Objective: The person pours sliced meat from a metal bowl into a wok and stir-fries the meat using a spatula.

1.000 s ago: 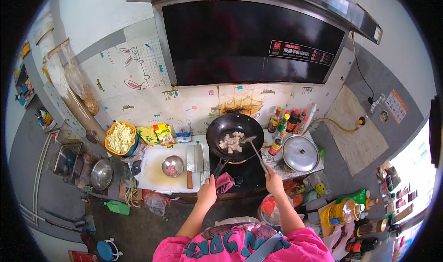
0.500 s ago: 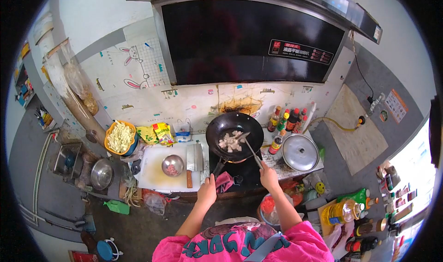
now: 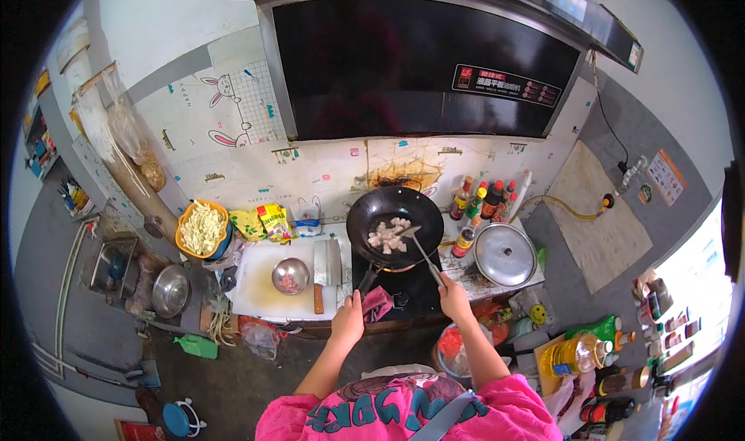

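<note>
A black wok (image 3: 372, 206) sits on the stove (image 3: 400, 286), with pale pieces of meat (image 3: 388, 239) in its bottom. My left hand (image 3: 348, 319) is closed round the wok's handle (image 3: 367, 283). In my right hand (image 3: 454, 298) is a metal spatula (image 3: 427, 258), its blade inside the wok at the right of the meat. A dark pink cloth (image 3: 377, 305) hangs at the stove's front edge, close to my left hand.
Left of the stove are a cleaver (image 3: 327, 262), a white cutting board (image 3: 256, 286) and a metal bowl (image 3: 290, 276) with some meat. Sauce bottles (image 3: 462, 243) and a round lid (image 3: 504, 255) stand to the right. A range hood (image 3: 419, 60) overhangs the wok.
My right hand and the spatula have shifted slightly to the right and down. My left hand keeps its place on the wok handle.
</note>
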`<state>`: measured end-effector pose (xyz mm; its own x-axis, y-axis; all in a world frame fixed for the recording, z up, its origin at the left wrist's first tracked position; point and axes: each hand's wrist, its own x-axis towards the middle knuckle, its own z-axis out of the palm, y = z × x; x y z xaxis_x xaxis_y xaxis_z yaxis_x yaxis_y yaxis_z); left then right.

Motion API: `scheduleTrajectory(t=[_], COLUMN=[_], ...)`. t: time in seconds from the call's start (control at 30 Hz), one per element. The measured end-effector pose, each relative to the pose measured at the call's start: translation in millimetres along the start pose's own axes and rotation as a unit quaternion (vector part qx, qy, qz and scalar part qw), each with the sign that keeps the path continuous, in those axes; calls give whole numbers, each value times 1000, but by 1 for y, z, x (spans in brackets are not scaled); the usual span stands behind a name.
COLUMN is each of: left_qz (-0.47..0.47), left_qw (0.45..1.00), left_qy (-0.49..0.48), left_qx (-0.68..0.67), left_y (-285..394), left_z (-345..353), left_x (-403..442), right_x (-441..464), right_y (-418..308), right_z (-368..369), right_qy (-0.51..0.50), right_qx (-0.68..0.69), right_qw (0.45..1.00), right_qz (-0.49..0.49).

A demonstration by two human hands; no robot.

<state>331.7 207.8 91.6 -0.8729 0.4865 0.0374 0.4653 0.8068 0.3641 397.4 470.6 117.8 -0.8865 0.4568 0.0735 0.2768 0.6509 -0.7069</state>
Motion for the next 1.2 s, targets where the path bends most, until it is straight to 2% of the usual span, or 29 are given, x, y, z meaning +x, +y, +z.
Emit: scheduleTrajectory(t=[0.33,0.5,0.73,0.9,1.0,1.03,1.2], left_qz=[16,16,59,85,86,82,98], left_qw=[999,999,992,990,991,992,989], left_qy=[10,9,80,70,67,62,83], left_qx=[-27,-51,-75,-84,-80,-77,-78], left_y=[-7,-7,-9,-18,-19,-18,-20], left_z=[4,0,0,4,3,5,11], left_x=[1,-1,-10,-12,-10,-12,-13], right_x=[-14,-21,-32,-37,-30,-28,-40], right_y=[-5,13,5,-1,12,10,-1], right_z=[-6,0,-16,-11,11,13,4], right_qy=[-15,-5,19,0,37,7,55], right_qx=[4,-25,-19,-27,-10,-4,3], right_qw=[1000,999,999,1000,999,1000,998], right_qz=[7,-27,-42,-6,-17,28,10])
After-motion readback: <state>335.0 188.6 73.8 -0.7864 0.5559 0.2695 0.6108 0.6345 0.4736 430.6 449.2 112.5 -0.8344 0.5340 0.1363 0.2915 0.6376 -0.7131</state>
